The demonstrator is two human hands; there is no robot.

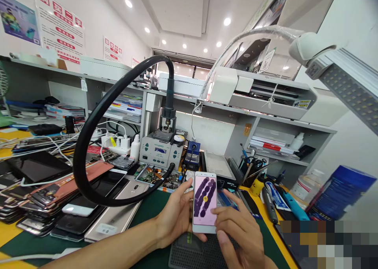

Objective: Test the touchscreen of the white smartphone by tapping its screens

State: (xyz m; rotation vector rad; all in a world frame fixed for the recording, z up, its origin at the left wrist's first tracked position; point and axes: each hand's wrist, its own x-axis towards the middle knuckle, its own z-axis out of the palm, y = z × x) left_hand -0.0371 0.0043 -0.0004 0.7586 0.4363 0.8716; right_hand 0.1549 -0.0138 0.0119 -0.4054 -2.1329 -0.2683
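A white smartphone is upright in front of me, its lit screen showing a pink background with dark purple strokes and a small yellow spot. My left hand grips it from the left and behind, fingertips showing below its lower edge. My right hand is at the phone's right side, a fingertip on or just over the lower right of the screen; its fingers are apart and hold nothing. Under the hands lies a dark textured pad on a green mat.
Stacked phones and phone parts cover the left side. A grey hot-air station with a thick black hose stands behind a tray of small parts. Tools, a bottle and a blue package sit right; an LED lamp hangs above.
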